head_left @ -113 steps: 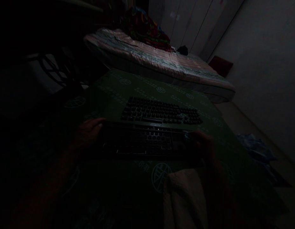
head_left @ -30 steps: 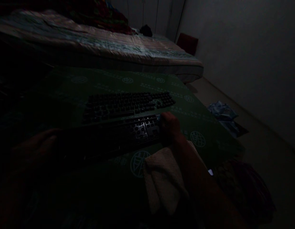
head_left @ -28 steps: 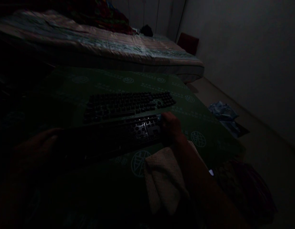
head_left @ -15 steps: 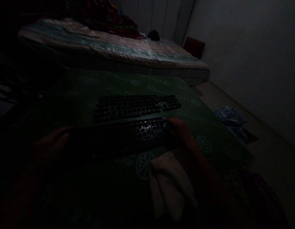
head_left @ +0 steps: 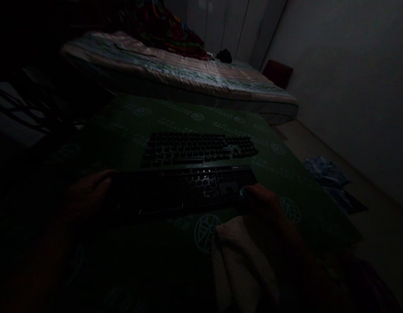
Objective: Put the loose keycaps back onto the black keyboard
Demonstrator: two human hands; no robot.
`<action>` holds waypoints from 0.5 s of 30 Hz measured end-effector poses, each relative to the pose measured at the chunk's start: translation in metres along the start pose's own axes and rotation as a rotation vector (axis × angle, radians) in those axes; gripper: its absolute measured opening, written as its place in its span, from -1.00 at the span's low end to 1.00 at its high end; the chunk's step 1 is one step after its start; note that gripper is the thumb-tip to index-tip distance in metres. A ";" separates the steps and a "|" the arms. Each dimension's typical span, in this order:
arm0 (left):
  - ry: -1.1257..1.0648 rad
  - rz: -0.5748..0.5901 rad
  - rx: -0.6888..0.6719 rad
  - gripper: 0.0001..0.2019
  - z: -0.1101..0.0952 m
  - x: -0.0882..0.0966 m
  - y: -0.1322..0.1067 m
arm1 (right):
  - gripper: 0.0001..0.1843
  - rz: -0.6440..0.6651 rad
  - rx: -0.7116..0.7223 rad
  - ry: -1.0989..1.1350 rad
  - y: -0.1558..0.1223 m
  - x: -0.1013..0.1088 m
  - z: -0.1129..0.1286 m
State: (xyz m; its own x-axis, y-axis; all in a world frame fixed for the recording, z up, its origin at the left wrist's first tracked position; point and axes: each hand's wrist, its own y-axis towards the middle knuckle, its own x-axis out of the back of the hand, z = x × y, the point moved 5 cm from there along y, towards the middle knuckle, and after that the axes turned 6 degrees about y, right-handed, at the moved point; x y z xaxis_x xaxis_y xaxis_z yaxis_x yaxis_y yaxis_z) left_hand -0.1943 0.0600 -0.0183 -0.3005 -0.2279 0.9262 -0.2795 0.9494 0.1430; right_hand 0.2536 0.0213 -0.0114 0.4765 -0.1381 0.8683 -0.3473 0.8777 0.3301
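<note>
A black keyboard (head_left: pixel 169 191) stripped of its keycaps lies across the green table in front of me, its small sockets catching some light. My left hand (head_left: pixel 90 191) is closed on the keyboard's left end, though darkness hides most of the fingers. Over the near right corner my right hand (head_left: pixel 262 198) is closed around something small with a bluish tip; what it is I cannot make out. Behind the keyboard, loose black keycaps (head_left: pixel 188 148) are laid out in keyboard order. A light, crumpled cloth (head_left: pixel 240 256) rests below my right hand and forearm.
The green tabletop (head_left: pixel 175 115) bears pale printed round emblems. Beyond it is a bed (head_left: pixel 201 82) with a striped cover and a red patterned cloth (head_left: pixel 169 34). A bluish bundle (head_left: pixel 325 171) lies on the floor to the right. The room is very dark.
My right hand has come toward me, from the keyboard's far right part to its near right corner, uncovering the right end. The whole view has shifted slightly; my left hand stays at the left end.
</note>
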 end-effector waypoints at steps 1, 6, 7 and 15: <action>-0.031 0.027 0.024 -0.45 0.000 -0.001 -0.001 | -0.79 0.004 0.012 0.013 -0.004 0.002 0.000; -0.088 0.077 0.082 -0.46 -0.007 0.002 -0.004 | -0.79 -0.148 0.023 0.098 -0.005 0.016 -0.004; -0.078 0.084 0.086 -0.46 -0.008 0.002 -0.005 | -0.79 -0.169 0.014 0.093 0.000 0.016 -0.005; -0.118 0.095 0.103 -0.43 -0.011 0.005 -0.007 | -0.76 0.019 0.054 -0.088 0.023 -0.009 -0.009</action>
State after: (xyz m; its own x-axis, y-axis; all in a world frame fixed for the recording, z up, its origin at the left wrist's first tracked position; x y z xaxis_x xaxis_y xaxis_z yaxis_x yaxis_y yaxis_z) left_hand -0.1838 0.0546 -0.0108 -0.4330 -0.1677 0.8857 -0.3348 0.9422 0.0148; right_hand 0.2490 0.0467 -0.0151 0.3975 -0.1636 0.9029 -0.3995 0.8549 0.3309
